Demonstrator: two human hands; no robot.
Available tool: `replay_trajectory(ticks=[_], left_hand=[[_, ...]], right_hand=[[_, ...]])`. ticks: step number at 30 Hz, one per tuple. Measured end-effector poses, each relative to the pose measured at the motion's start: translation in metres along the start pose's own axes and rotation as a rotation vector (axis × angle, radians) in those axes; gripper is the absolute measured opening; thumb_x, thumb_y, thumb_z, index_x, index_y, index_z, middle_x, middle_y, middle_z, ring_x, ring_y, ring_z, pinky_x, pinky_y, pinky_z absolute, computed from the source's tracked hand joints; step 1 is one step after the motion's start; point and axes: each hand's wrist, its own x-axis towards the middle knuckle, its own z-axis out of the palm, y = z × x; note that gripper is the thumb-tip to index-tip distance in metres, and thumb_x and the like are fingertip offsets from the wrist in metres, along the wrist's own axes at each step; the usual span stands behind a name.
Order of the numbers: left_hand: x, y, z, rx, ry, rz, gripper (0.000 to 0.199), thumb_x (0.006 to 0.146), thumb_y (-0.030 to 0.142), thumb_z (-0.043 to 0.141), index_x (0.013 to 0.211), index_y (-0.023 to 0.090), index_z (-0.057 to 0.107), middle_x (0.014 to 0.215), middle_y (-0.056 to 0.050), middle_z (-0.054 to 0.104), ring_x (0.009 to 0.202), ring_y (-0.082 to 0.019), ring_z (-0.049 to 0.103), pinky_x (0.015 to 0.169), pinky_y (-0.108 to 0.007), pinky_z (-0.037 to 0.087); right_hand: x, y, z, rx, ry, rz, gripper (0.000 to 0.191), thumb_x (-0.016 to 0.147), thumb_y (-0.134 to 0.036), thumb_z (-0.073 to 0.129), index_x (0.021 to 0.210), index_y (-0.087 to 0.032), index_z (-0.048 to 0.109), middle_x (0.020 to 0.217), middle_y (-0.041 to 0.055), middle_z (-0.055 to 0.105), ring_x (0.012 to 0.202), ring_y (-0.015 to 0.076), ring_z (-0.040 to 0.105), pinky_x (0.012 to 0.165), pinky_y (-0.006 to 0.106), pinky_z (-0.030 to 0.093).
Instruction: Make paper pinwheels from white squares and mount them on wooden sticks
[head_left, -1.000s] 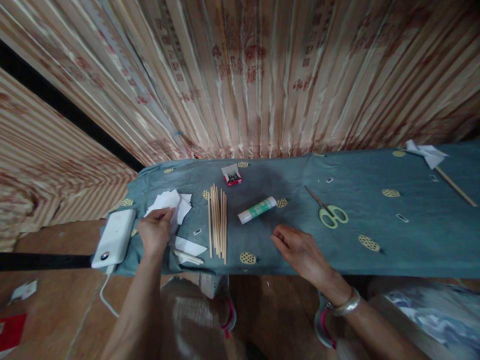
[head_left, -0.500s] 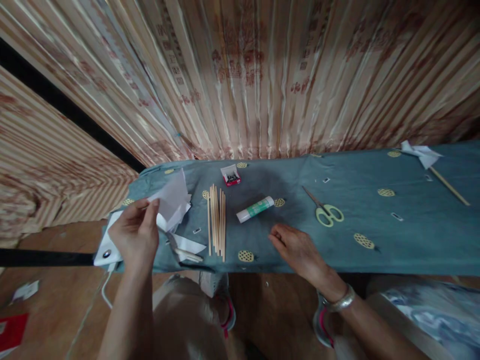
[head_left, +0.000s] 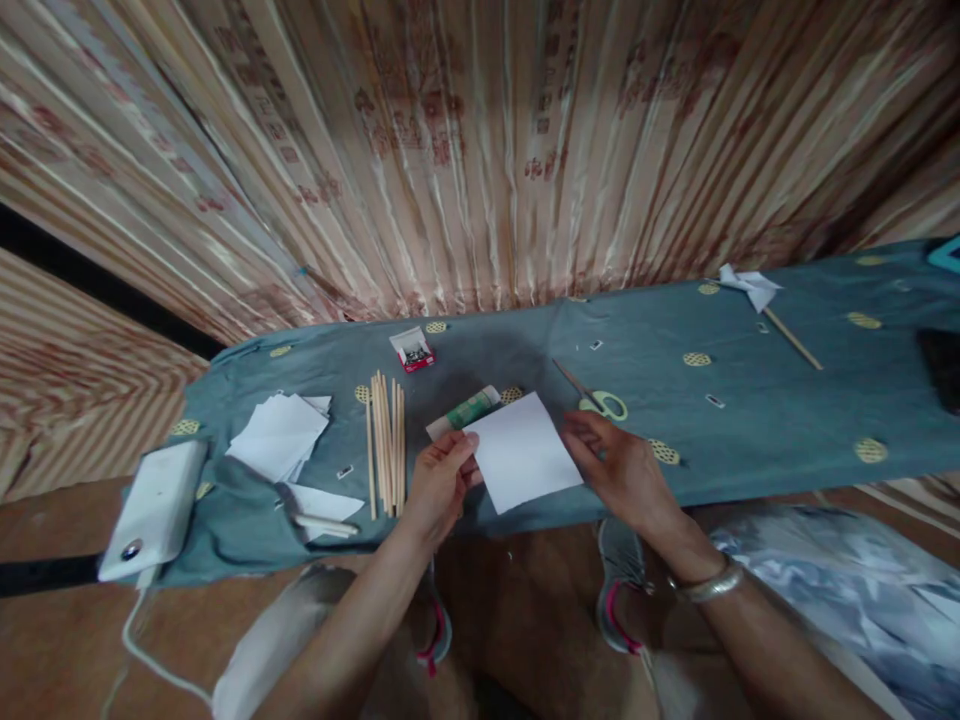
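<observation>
A square sheet of white paper (head_left: 525,455) is pinched at its left edge by my left hand (head_left: 442,480), just above the front of the table. My right hand (head_left: 619,470) is at the sheet's right side, its fingers loosely bent and a little apart; whether they touch the paper is unclear. Behind the sheet lies a glue stick (head_left: 471,408) with a green label, partly covered. Scissors with pale green handles (head_left: 611,404) rest just beyond my right fingers. Several thin wooden sticks (head_left: 385,445) lie side by side to the left of my left hand.
A stack of white paper (head_left: 277,435) lies at the left, near a white power bank (head_left: 154,510) with a cable. A small red box (head_left: 412,352) stands open at the back. A paper pinwheel on a stick (head_left: 757,290) and a dark phone-like object (head_left: 941,368) lie rightward.
My left hand has carried the paper from the stack at the left to the middle, in front of the glue stick. My right hand has come up to its right side. The view has shifted right.
</observation>
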Motion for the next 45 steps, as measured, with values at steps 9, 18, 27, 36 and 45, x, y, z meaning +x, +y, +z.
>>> replay_trajectory(ticks=[9, 18, 27, 36, 45], left_hand=[[0.017, -0.015, 0.01, -0.053, 0.068, -0.005, 0.042, 0.048, 0.026, 0.087, 0.083, 0.016, 0.064, 0.069, 0.003, 0.065, 0.058, -0.008, 0.058, 0.054, -0.019, 0.047], [0.006, -0.026, 0.007, 0.172, -0.018, 0.035, 0.048, 0.06, 0.032, 0.079, 0.104, 0.022, 0.061, 0.086, 0.001, 0.063, 0.072, -0.013, 0.062, 0.063, -0.025, 0.052], [-0.004, -0.017, -0.007, 0.979, -0.243, 0.681, 0.039, 0.08, 0.027, 0.064, 0.119, 0.027, 0.063, 0.119, -0.008, 0.066, 0.117, -0.027, 0.054, 0.101, -0.045, 0.039], [0.015, -0.031, -0.008, 1.045, -0.182, 0.635, 0.022, 0.085, 0.028, 0.062, 0.104, 0.027, 0.072, 0.093, -0.007, 0.074, 0.089, -0.025, 0.064, 0.084, -0.041, 0.042], [0.017, -0.028, -0.007, 1.275, -0.131, 0.89, 0.029, 0.092, 0.024, 0.054, 0.119, 0.017, 0.06, 0.108, -0.01, 0.07, 0.098, -0.024, 0.064, 0.085, -0.041, 0.051]], right_hand=[[-0.037, -0.005, -0.003, -0.277, 0.103, -0.463, 0.043, 0.084, -0.005, 0.042, 0.124, -0.016, 0.052, 0.135, 0.0167, 0.055, 0.127, 0.028, 0.05, 0.102, 0.049, 0.044], [-0.05, 0.004, 0.01, -0.288, -0.016, -0.422, 0.022, 0.091, -0.008, 0.042, 0.102, -0.018, 0.058, 0.134, 0.0142, 0.058, 0.123, 0.0271, 0.053, 0.097, 0.048, 0.045], [-0.038, 0.008, 0.005, 0.022, -0.083, -0.178, 0.012, 0.089, -0.015, 0.055, 0.09, -0.022, 0.065, 0.104, 0.0051, 0.07, 0.102, 0.0212, 0.062, 0.091, 0.037, 0.048], [-0.021, 0.013, 0.007, 0.122, -0.13, 0.039, 0.012, 0.086, -0.026, 0.059, 0.088, -0.021, 0.07, 0.081, 0.0018, 0.072, 0.073, 0.0173, 0.066, 0.069, 0.028, 0.05], [-0.003, 0.026, 0.017, 0.018, 0.036, -0.057, 0.013, 0.084, -0.03, 0.061, 0.08, -0.022, 0.07, 0.107, 0.0092, 0.072, 0.104, 0.025, 0.065, 0.092, 0.04, 0.049]])
